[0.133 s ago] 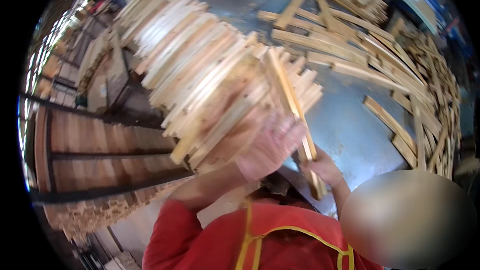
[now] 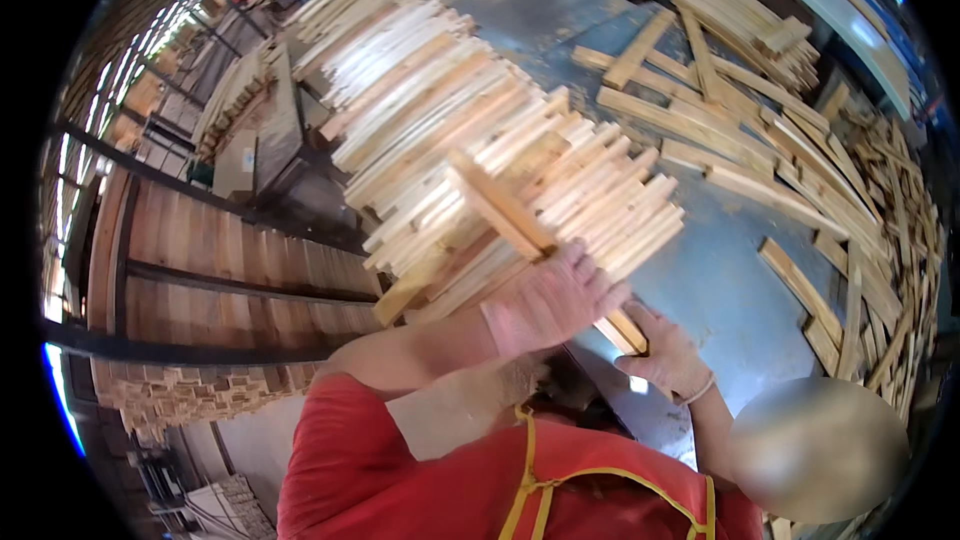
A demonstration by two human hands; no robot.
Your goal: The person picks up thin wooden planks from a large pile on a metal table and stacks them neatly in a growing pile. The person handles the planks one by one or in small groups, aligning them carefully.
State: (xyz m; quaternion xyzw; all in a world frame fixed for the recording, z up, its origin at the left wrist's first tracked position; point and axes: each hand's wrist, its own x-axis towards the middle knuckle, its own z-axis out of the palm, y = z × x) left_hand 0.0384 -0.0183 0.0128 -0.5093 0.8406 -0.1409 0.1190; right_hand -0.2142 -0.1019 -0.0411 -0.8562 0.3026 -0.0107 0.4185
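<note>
My left hand (image 2: 560,295) is wrapped over the middle of a wooden strip (image 2: 500,208), which slants from upper left to lower right in front of me. At the strip's near end, the fingers of my right hand (image 2: 668,352) close around it. The strip's far end is above a broad layer of pale wooden strips (image 2: 430,110) laid side by side, their ends uneven. Whether the held strip touches that layer I cannot tell. My left palm is hidden, and motion slightly blurs the hand.
A grey metal tabletop (image 2: 715,270) extends to the right of the layer. Loose wooden pieces (image 2: 690,115) lie crisscrossed there, near a neat stack of strips (image 2: 745,30) and a heap of offcuts (image 2: 905,210). On the left, a dark metal frame (image 2: 240,345) stands beside wooden boards (image 2: 230,250).
The held strip has turned, its far end swinging left over the layer and its near end rising. Both hands have moved with it, and the whole view has shifted slightly.
</note>
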